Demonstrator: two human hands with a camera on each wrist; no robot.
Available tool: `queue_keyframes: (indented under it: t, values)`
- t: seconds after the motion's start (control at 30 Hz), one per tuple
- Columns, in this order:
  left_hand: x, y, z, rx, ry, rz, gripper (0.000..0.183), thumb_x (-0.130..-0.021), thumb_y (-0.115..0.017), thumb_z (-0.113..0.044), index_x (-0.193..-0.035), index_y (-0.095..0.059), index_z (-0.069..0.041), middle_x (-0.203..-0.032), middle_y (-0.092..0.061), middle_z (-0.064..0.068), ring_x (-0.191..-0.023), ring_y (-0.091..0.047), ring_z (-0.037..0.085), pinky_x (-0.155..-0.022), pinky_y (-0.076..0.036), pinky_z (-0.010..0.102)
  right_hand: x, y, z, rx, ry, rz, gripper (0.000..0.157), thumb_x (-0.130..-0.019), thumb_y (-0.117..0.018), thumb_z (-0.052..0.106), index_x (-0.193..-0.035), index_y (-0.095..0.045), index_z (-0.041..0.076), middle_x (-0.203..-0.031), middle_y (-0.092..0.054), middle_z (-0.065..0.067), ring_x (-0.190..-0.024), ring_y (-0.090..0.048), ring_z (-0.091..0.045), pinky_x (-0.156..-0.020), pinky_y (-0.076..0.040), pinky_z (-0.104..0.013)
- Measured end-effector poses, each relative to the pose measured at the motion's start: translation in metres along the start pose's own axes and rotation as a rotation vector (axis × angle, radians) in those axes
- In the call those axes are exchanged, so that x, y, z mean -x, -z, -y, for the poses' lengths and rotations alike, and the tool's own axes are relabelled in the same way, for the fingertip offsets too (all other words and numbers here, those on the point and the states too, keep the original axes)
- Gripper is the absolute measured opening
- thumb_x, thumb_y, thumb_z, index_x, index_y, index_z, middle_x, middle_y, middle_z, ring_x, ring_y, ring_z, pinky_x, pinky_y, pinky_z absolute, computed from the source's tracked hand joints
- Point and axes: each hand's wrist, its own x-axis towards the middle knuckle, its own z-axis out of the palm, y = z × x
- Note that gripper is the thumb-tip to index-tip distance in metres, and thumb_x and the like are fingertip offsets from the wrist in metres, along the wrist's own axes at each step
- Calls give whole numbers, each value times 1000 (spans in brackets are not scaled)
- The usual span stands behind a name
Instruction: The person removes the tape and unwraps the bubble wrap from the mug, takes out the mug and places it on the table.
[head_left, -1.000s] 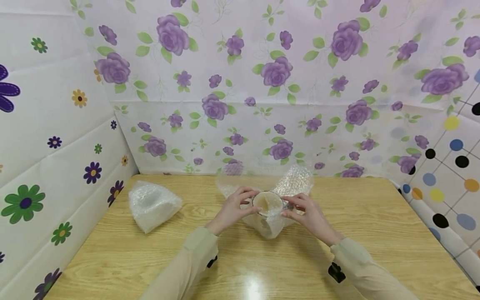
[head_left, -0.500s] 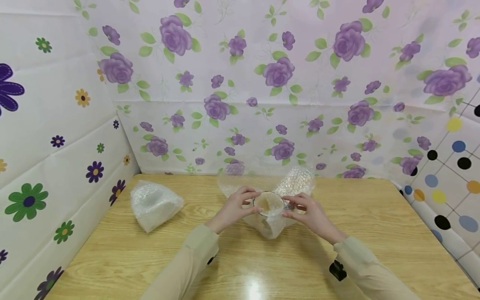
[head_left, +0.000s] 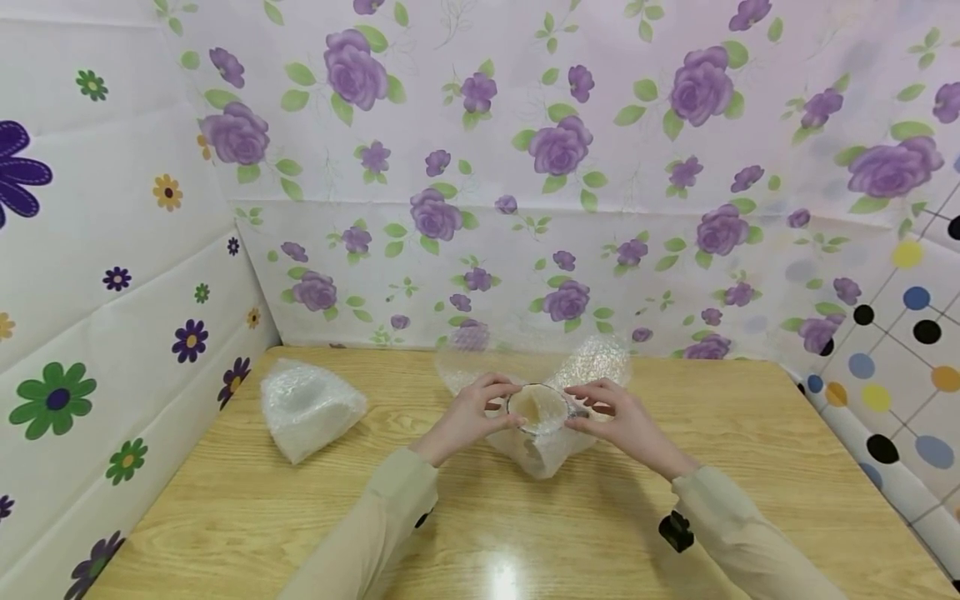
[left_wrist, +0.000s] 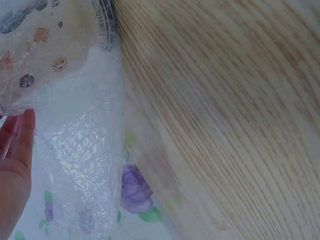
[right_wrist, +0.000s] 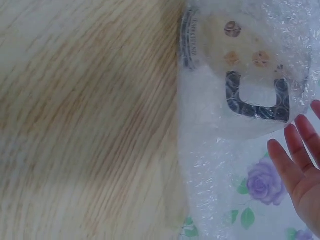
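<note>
Wood-grain table (head_left: 555,521), purple-rose backdrop (head_left: 495,179), dotted right sheet (head_left: 900,358), hands (head_left: 472,410) at bubble-wrapped mug (head_left: 534,408)

On the light wood-grain table (head_left: 757,442), a hand could pass freely over the right-hand stretch to the right edge, or along the gap between the crumpled clear bubble-wrap bundle (head_left: 309,412) near the far left corner and the left hand (head_left: 472,412). That hand and the right hand (head_left: 618,421) flank the cream, dark-rimmed mug in bubble wrap (head_left: 527,408), blocking its sides; loose clear bubble-wrap sheeting (head_left: 596,360) obstructs the far edge behind it. Between the beige sleeves (head_left: 375,525), bare wood leads from the near edge.
</note>
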Motion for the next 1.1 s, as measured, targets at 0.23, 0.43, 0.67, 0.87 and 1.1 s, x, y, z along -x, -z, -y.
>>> queue_keyframes:
  t: [0.23,0.43,0.67,0.87,1.1]
  values:
    - [1,1,-1,-3,-6,-7,47,-81,-69,-23,-120,-56,0,-113,-49,4,-104,-47,19,-84,-46,34,-10,-1,3,-3,1,-17,47,-81,-68,33,-121,-57,11,-110,-53,-3,-99,-50,-23,-86,-43,-44]
    - [1,2,-1,6,18,-1,49,-80,-70,-23,-121,-55,-1,-114,-48,2,-105,-47,18,-86,-44,34,-19,-4,4,-35,-26,7,49,-81,-68,33,-123,-56,12,-119,-52,-2,-107,-48,-27,-89,-40,-47]
    - [1,1,-1,3,21,11,49,-81,-68,-26,-122,-54,-2,-114,-47,2,-105,-46,17,-86,-44,31,-26,-11,7,-42,-31,54,51,-82,-66,34,-128,-51,19,-128,-47,0,-117,-41,-20,-94,-35,-46]
    - [0,0,1,-2,22,16,50,-82,-67,-28,-123,-53,-2,-115,-46,1,-106,-46,17,-85,-43,27,-29,-15,9,-38,-13,69,52,-83,-65,35,-129,-50,16,-129,-46,-1,-118,-40,-21,-94,-35,-44]
    - [0,0,2,6,23,15,51,-82,-67,-28,-123,-54,-2,-115,-47,2,-106,-46,17,-86,-43,29,-30,-15,7,-63,36,43,46,-86,-64,23,-126,-52,5,-125,-49,-12,-114,-44,-29,-92,-37,-47]
